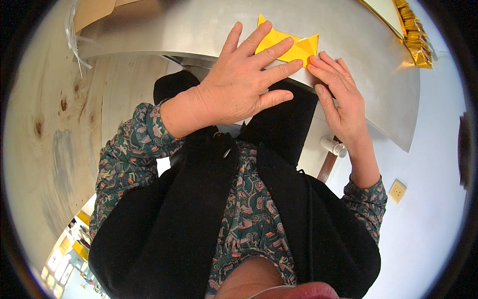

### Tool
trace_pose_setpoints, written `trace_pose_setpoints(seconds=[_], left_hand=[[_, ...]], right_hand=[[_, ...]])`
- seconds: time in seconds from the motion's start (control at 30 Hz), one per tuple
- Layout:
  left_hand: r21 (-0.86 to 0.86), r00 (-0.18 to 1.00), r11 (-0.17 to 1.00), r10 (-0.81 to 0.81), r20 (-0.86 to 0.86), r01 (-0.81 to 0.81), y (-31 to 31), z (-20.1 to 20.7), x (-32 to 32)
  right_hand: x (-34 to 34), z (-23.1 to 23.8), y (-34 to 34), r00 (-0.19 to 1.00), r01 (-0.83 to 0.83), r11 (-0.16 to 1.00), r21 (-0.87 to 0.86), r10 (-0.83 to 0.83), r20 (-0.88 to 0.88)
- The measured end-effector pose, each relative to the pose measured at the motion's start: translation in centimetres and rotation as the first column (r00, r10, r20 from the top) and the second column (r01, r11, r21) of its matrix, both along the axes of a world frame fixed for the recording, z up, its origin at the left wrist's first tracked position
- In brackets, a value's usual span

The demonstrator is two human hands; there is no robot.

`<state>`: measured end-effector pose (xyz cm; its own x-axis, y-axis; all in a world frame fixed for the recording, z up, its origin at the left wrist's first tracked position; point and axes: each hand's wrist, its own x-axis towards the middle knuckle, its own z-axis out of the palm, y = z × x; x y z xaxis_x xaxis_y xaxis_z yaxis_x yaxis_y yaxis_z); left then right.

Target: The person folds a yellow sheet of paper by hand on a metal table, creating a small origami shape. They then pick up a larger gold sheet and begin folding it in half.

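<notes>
A piece of folded yellow paper (303, 49) lies on the grey metal tabletop near its front edge, with pointed corners at its upper left and right. My left hand (244, 74) rests over it, fingers spread, the fingertips pressing on its surface. At the paper's lower right corner is my right hand (341, 94), its fingers held close together and the index fingertip touching that corner. Whether the right thumb pinches anything cannot be made out. Part of the paper is hidden under my left fingers.
Shiny gold folded foil pieces (417, 37) stand in a row at the far right of the metal table (378, 74). Clear plastic strips (72, 37) hang by brown cardboard (94, 12) at the far left. A wooden panel (55, 124) stands left, a wall outlet (397, 191) right.
</notes>
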<state>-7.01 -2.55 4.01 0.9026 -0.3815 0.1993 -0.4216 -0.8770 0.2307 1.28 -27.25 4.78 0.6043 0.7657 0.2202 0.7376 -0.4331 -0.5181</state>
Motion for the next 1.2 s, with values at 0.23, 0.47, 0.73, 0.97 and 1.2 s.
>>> trace_pose_setpoints(seconds=[0.23, 0.47, 0.73, 0.97, 1.2], left_hand=[[-0.022, 1.000, 1.000, 0.001, -0.011, -0.001, 0.3, 0.0, 0.1], [-0.061, 0.998, 0.998, 0.033, 0.046, -0.030, -1.1, -0.9, 0.2], [-0.043, 0.998, 0.999, 0.031, 0.055, -0.028, -1.5, -1.1, 0.2], [-0.046, 1.000, 0.999, 0.021, 0.019, -0.020, -1.4, -0.9, 0.2], [-0.045, 1.000, 0.999, 0.019, -0.010, -0.020, -2.3, -0.8, 0.3]], right_hand=[[0.0, -0.5, 0.4, 1.000, -0.006, 1.000, 0.006, 0.005, 0.019], [0.3, -0.6, -0.3, 1.000, 0.000, 1.000, 0.018, 0.000, -0.017], [-0.2, -0.7, 0.3, 0.995, 0.049, 0.996, -0.073, -0.042, 0.090], [1.1, -0.3, -0.6, 0.997, -0.006, 0.984, -0.180, 0.020, 0.080], [1.6, -0.3, -1.3, 0.991, -0.006, 0.975, -0.220, 0.034, 0.128]])
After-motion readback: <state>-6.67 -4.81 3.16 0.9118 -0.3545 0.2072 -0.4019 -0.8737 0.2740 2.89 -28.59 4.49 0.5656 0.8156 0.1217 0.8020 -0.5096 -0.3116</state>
